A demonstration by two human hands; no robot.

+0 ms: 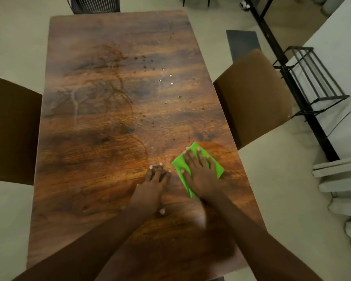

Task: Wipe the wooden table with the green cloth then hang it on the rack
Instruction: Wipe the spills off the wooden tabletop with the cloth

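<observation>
The right-hand grip [199, 171] is laid flat with fingers spread and straight, pressed down on the folded bright-green cloth [178, 164]; nothing is pinched. The left-hand grip [152, 189] is likewise opened flat, rested on bare wood just beside the cloth at its 9 o'clock. The cloth is found on the near right part of the brown wood-grain surface [109, 142], close to the right edge. The wiping is judged to be at an early stage. Scattered small droplets [170, 82] are seen toward 12 o'clock of the cloth, and dark ring-shaped smears [113, 94] toward 11 o'clock, so most of the surface is left to be covered. The hanging has not been done. The black wire rack [310, 78] is placed well apart at 2 o'clock, beyond the brown padded chair [253, 94]. Little room is offered at 3 o'clock before the edge is met. Long open strokes are allowed toward 12 and 9 o'clock, where another dark chair [10, 128] is set beside the left edge.
</observation>
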